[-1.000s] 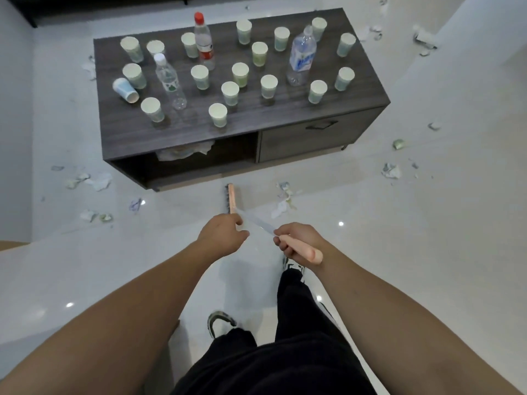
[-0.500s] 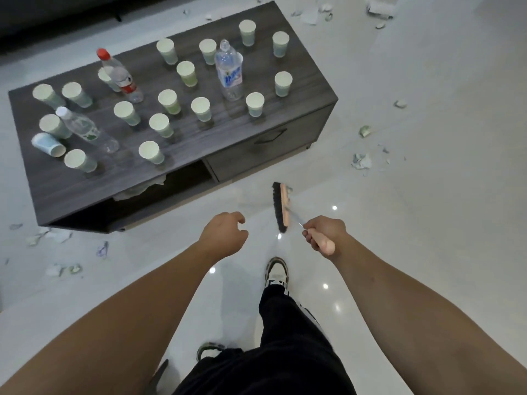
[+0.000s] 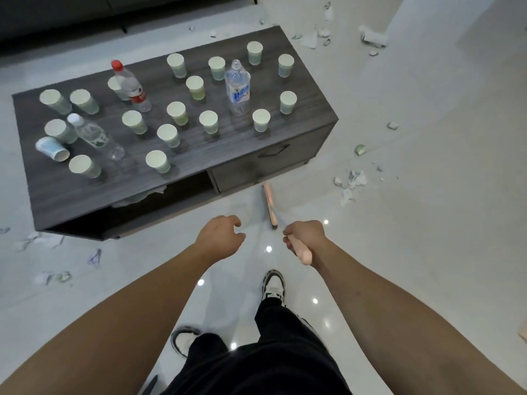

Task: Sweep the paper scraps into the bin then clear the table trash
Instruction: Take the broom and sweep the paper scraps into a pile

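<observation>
My right hand (image 3: 306, 238) grips the pink end of a broom handle (image 3: 302, 254). The broom's pink head (image 3: 270, 203) rests on the white floor just in front of the table's drawer. My left hand (image 3: 221, 238) hangs beside it with loosely curled fingers and holds nothing. Torn paper scraps (image 3: 350, 182) lie on the floor to the right of the broom, more paper scraps (image 3: 42, 243) lie at the left, and others (image 3: 313, 38) lie beyond the table. The dark wooden table (image 3: 296, 89) carries several paper cups (image 3: 209, 121) and three plastic bottles (image 3: 238, 86). No bin is in view.
A dark sofa base (image 3: 85, 12) runs along the top left. Crumpled paper (image 3: 137, 196) sits in the table's open shelf. My feet in sneakers (image 3: 273, 285) stand on the glossy floor below my hands.
My left hand came off the broom handle and now hangs free. The broom head swung right and forward to the drawer front. My view shifted, so the table sits further left.
</observation>
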`<state>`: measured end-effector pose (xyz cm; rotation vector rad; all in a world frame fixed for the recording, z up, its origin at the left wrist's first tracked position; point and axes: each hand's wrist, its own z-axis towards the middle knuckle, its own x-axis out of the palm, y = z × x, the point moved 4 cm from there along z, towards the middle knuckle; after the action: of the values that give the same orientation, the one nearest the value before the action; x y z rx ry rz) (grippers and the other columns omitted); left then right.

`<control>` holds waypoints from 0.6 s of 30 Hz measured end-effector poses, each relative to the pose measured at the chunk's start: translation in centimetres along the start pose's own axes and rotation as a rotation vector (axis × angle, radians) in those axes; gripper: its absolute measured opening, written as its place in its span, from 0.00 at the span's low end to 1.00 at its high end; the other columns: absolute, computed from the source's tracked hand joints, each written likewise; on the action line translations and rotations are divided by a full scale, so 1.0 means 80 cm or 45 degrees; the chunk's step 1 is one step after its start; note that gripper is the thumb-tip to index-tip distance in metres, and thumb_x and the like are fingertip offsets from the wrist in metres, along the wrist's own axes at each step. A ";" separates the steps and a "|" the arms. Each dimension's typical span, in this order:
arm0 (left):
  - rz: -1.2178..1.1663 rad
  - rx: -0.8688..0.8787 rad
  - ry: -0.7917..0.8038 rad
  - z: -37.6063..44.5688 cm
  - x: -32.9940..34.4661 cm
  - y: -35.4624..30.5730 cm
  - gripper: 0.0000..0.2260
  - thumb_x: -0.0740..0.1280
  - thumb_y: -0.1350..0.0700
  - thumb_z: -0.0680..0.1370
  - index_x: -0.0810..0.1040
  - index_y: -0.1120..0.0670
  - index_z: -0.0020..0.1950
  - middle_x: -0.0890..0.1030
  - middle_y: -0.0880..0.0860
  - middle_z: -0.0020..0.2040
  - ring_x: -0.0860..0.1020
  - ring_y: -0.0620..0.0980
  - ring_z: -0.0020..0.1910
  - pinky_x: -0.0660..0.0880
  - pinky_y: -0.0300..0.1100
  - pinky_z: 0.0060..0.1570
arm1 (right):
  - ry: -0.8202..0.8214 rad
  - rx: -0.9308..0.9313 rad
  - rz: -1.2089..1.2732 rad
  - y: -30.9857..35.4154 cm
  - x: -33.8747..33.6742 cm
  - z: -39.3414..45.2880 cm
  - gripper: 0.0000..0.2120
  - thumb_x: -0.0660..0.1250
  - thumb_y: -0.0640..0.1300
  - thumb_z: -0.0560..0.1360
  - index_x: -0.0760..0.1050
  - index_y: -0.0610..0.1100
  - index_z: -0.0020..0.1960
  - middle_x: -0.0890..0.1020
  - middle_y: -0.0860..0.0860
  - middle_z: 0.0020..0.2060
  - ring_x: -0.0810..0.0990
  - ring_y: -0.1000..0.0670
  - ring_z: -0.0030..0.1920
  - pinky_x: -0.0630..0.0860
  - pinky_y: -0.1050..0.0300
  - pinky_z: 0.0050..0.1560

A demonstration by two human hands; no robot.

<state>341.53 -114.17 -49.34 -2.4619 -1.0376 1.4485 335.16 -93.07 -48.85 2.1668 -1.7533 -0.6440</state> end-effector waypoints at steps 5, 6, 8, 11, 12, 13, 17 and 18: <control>-0.128 -0.152 -0.036 -0.058 -0.032 0.119 0.18 0.66 0.47 0.77 0.73 0.49 0.66 0.76 0.53 0.62 0.76 0.52 0.56 0.75 0.44 0.54 | 0.186 0.013 -0.158 -0.029 0.137 -0.052 0.07 0.66 0.30 0.73 0.76 0.29 0.51 0.78 0.36 0.40 0.73 0.51 0.19 0.68 0.65 0.20; -0.150 -0.192 -0.049 -0.074 -0.039 0.150 0.18 0.66 0.47 0.77 0.73 0.49 0.66 0.76 0.53 0.63 0.76 0.53 0.56 0.75 0.45 0.55 | 0.223 0.021 -0.202 -0.038 0.167 -0.063 0.09 0.66 0.30 0.74 0.76 0.29 0.53 0.79 0.35 0.42 0.74 0.51 0.19 0.68 0.65 0.20; -0.197 -0.283 -0.084 -0.107 -0.054 0.215 0.18 0.66 0.47 0.77 0.73 0.50 0.66 0.76 0.53 0.63 0.75 0.53 0.57 0.75 0.45 0.55 | 0.301 0.030 -0.257 -0.058 0.227 -0.083 0.13 0.64 0.32 0.75 0.72 0.30 0.59 0.78 0.35 0.48 0.75 0.51 0.21 0.69 0.64 0.21; -0.294 -0.450 -0.160 -0.162 -0.077 0.317 0.18 0.66 0.47 0.77 0.74 0.51 0.66 0.76 0.54 0.63 0.75 0.53 0.57 0.72 0.42 0.51 | 0.375 -0.008 -0.362 -0.090 0.321 -0.113 0.14 0.62 0.31 0.75 0.71 0.31 0.60 0.76 0.36 0.53 0.76 0.48 0.26 0.72 0.62 0.23; -0.322 -0.500 -0.186 -0.182 -0.085 0.349 0.18 0.66 0.47 0.77 0.74 0.51 0.66 0.77 0.54 0.63 0.75 0.53 0.58 0.71 0.41 0.50 | 0.385 -0.040 -0.424 -0.101 0.351 -0.124 0.14 0.62 0.30 0.74 0.72 0.31 0.59 0.77 0.36 0.51 0.76 0.46 0.28 0.72 0.61 0.24; -0.349 -0.547 -0.213 -0.200 -0.093 0.379 0.19 0.66 0.47 0.77 0.75 0.51 0.66 0.77 0.54 0.63 0.75 0.54 0.58 0.70 0.41 0.50 | 0.401 -0.068 -0.511 -0.112 0.381 -0.135 0.14 0.62 0.29 0.74 0.72 0.30 0.59 0.78 0.36 0.51 0.76 0.45 0.29 0.73 0.60 0.25; -0.507 -0.723 -0.327 -0.267 -0.111 0.481 0.19 0.66 0.48 0.76 0.75 0.51 0.65 0.78 0.54 0.61 0.75 0.53 0.59 0.70 0.41 0.50 | 0.514 -0.104 -0.848 -0.153 0.482 -0.184 0.11 0.63 0.27 0.72 0.74 0.30 0.54 0.79 0.36 0.50 0.78 0.44 0.29 0.72 0.62 0.24; -0.548 -0.758 -0.358 -0.282 -0.112 0.501 0.19 0.66 0.49 0.76 0.75 0.52 0.65 0.78 0.54 0.60 0.75 0.53 0.59 0.69 0.40 0.49 | 0.545 -0.081 -0.909 -0.162 0.503 -0.195 0.10 0.64 0.28 0.72 0.74 0.31 0.53 0.78 0.36 0.48 0.78 0.45 0.25 0.70 0.64 0.21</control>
<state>377.05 -144.66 -46.87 -2.1523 -2.1677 1.5174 360.62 -130.24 -48.25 2.6223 -0.7235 -0.3219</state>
